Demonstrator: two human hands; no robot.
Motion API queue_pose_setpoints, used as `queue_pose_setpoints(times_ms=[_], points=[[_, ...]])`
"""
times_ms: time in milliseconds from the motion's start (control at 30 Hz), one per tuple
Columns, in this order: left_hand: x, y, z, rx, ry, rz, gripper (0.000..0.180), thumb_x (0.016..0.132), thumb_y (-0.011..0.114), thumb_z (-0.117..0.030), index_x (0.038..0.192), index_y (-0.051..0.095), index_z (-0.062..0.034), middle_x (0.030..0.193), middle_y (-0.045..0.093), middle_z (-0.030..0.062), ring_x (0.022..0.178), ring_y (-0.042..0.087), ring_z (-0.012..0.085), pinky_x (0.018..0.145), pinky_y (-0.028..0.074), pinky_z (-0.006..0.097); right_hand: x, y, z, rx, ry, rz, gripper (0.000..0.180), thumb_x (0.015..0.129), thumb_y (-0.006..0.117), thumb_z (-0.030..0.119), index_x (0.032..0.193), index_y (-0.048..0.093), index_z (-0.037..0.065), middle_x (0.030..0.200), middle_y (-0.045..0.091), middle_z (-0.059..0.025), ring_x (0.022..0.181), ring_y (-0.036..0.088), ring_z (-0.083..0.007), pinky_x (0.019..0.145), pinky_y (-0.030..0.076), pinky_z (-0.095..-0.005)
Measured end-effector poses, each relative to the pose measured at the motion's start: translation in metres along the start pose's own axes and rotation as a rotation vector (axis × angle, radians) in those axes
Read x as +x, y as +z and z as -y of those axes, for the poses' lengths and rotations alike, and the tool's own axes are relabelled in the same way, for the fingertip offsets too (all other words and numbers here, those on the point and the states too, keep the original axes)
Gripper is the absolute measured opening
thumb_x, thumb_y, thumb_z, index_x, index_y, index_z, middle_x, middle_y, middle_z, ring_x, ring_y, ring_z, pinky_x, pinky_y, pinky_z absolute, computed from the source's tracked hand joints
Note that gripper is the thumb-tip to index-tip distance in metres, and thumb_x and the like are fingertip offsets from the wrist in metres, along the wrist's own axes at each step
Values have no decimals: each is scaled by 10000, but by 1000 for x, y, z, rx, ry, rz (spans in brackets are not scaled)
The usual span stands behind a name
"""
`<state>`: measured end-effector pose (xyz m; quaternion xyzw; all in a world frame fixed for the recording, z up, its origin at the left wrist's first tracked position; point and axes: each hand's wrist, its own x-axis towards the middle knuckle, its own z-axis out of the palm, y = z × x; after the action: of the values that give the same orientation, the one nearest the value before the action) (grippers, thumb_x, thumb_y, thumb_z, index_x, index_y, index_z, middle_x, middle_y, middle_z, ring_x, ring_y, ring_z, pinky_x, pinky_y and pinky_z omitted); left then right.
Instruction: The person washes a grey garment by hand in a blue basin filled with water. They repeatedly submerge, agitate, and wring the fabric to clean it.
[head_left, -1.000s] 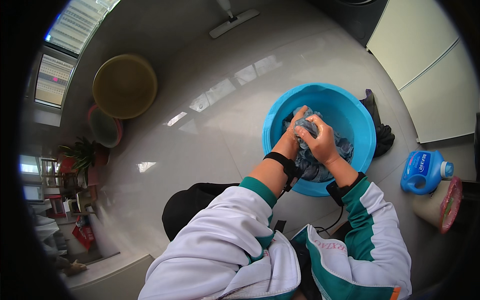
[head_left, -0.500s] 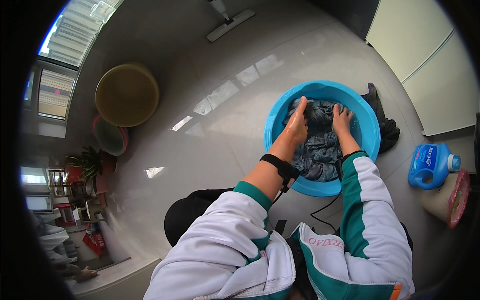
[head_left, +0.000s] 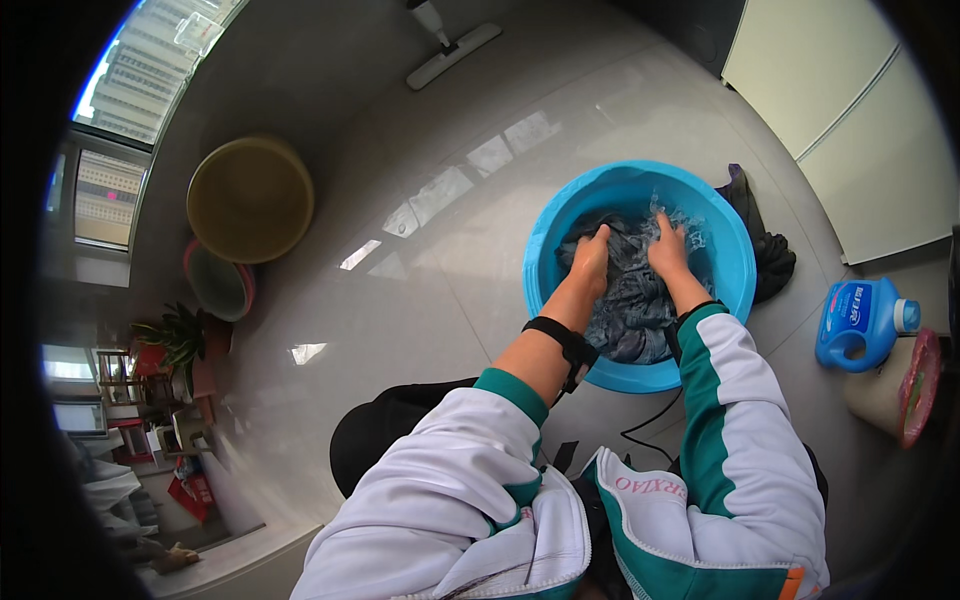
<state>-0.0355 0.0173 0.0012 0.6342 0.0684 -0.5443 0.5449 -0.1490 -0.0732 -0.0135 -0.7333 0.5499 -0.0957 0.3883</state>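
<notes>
Head view: taking the blue basin (head_left: 735, 262) on the grey tiled floor (head_left: 420, 300) as landmark, the wet dark garment (head_left: 630, 300) lies inside it, bunched in shallow water. The left hand (head_left: 592, 258) presses into the cloth on the basin's left half, and the right hand (head_left: 668, 245) just beside it toward the middle; both have fingers curled down into the folds, a narrow grip bunching fabric, though whether either fully closes on it I cannot tell.

Soaked cloth like this is likely soft, limp, heavy with water and somewhat slippery; it would be best taken by a thick gathered handful, not a single edge.

Count:
- One basin in use and one garment in it.
- One dark cloth (head_left: 765, 250) draped just outside its right rim.
- One blue detergent jug (head_left: 860, 322) farther right.
- One yellow tub (head_left: 250, 198) and one pink-rimmed tub (head_left: 220, 283) well left.
- One mop head (head_left: 452, 55) beyond the basin.
</notes>
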Motion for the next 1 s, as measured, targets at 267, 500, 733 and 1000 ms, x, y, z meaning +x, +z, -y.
queue_pose_setpoints(times_ms=[267, 500, 733, 1000], points=[[-14, -11, -15, -587, -56, 437, 719, 929, 275, -670, 1229, 523, -66, 1164, 594, 132, 1019, 595, 299, 861, 498, 439, -79, -56, 93, 523, -568, 84, 243, 842, 524, 162, 956, 625, -27, 878, 665, -200, 806, 643, -319, 717, 498, -366], [9, -11, 1, -581, 280, 516, 322, 981, 428, -384, 883, 557, -106, 875, 606, 57, 762, 580, 223, 712, 498, 380, -94, -39, 110, 232, -649, -26, 283, 864, 629, 290, 878, 583, 11, 820, 623, -181, 745, 608, -367, 668, 492, -413], [-12, 6, -3, -457, 125, 158, 349, 980, 434, -336, 1135, 550, -46, 1110, 606, 97, 1020, 587, 236, 885, 471, 399, -14, -9, 49, -68, -224, -9, 417, 902, 523, 453, 947, 630, 53, 1022, 635, -231, 961, 591, -417, 807, 481, -479], [-43, 8, -28, 579, 389, -308, 659, 860, 624, -334, 1415, 309, -167, 1318, 234, 172, 1195, 341, 372, 970, 361, 494, 21, 8, -25, -105, -258, 294, 562, 936, 514, 407, 1375, 378, 84, 1401, 311, -282, 1232, 421, -438, 988, 389, -486]])
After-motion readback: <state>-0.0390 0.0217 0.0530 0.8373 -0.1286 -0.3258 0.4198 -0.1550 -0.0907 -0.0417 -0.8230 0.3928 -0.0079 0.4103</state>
